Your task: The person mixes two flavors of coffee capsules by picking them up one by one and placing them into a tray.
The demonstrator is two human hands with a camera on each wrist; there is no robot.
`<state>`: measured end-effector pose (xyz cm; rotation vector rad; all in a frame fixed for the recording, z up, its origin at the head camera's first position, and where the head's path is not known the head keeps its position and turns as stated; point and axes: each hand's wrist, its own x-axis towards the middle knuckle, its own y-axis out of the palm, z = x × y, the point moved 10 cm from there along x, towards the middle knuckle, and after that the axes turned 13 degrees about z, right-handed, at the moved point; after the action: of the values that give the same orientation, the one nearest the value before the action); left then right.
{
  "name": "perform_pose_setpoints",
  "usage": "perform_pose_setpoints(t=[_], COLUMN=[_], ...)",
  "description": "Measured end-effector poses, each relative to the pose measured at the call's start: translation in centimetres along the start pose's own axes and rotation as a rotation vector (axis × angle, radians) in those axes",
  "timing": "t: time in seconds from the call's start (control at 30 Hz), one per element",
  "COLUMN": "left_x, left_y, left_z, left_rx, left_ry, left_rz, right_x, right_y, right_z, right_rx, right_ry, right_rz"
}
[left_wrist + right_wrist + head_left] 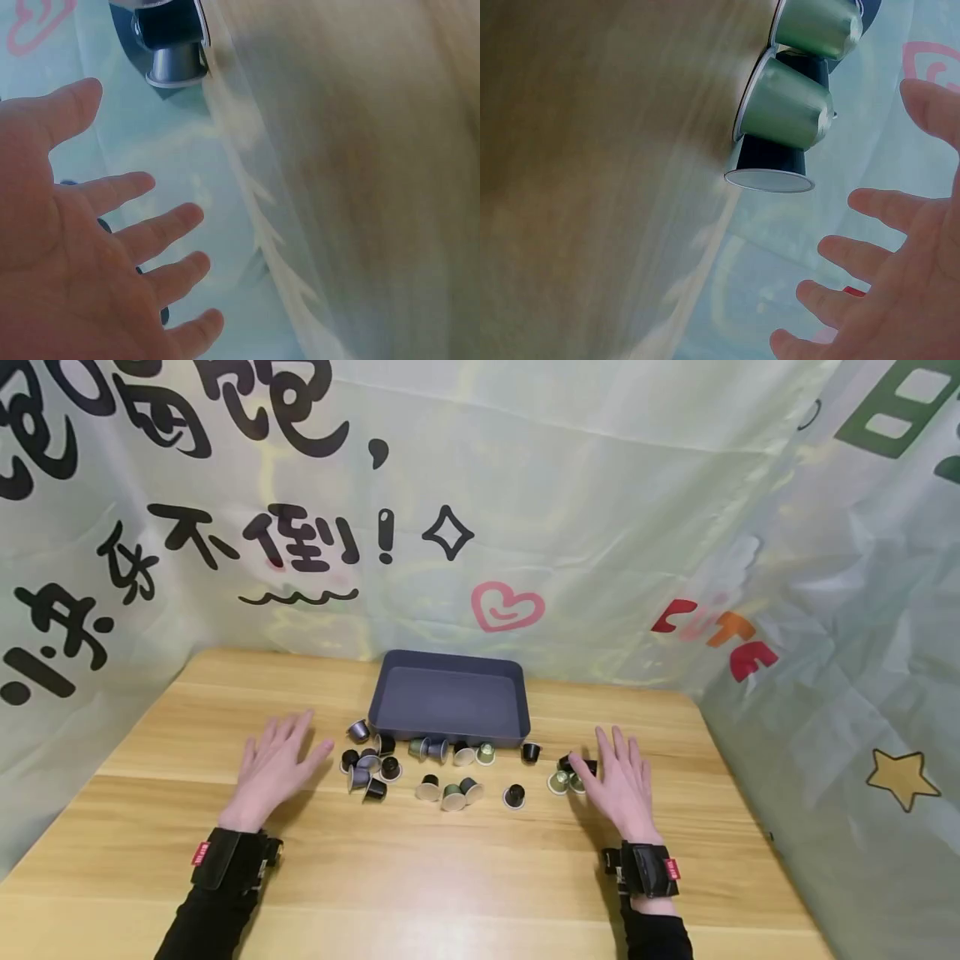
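My left hand (pixel 272 770) hovers palm down at the left with its fingers spread, holding nothing. Just right of it lies a cluster of coffee capsules, among them a grey-blue capsule (pixel 358 732) and a black capsule (pixel 375 790). My right hand (pixel 621 783), fingers also extended and empty, is close beside a small group of green and black capsules. In the right wrist view, a green capsule (pixel 784 103) leans on its rim near a black capsule (pixel 771 163). A silver-grey capsule (pixel 177 64) shows above the thumb in the left wrist view.
A dark blue-grey tray (pixel 450 693) stands at the back of the wooden table (pixel 450 893). Between the hands lie several more capsules, including a green capsule (pixel 453 798) and a black capsule (pixel 513 796). A printed cloth (pixel 600 510) hangs behind the table and along its right side.
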<state>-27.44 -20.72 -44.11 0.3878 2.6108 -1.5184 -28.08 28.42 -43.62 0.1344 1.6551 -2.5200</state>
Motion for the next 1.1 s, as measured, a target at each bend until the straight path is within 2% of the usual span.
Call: perform_pose_setpoints(t=[0.17, 0.43, 0.73, 1.1], left_x=[0.9, 2.4, 4.1, 6.1], left_y=[0.3, 0.8, 1.0, 0.8], left_z=[-1.1, -2.6, -3.5, -4.4], left_rx=[-0.015, -0.082, -0.190, -0.202], left_ry=[0.050, 0.174, 0.196, 0.201], left_rz=[0.034, 0.087, 0.141, 0.180], right_x=[0.0, 0.0, 0.0, 0.1], right_y=[-0.1, 0.0, 0.0, 0.1], right_z=[0.2, 0.6, 0.9, 0.8], right_rx=[-0.010, 0.020, 0.038, 0.048], right_ry=[-0.007, -0.029, -0.042, -0.042], right_rz=[-0.005, -0.014, -0.015, -0.018])
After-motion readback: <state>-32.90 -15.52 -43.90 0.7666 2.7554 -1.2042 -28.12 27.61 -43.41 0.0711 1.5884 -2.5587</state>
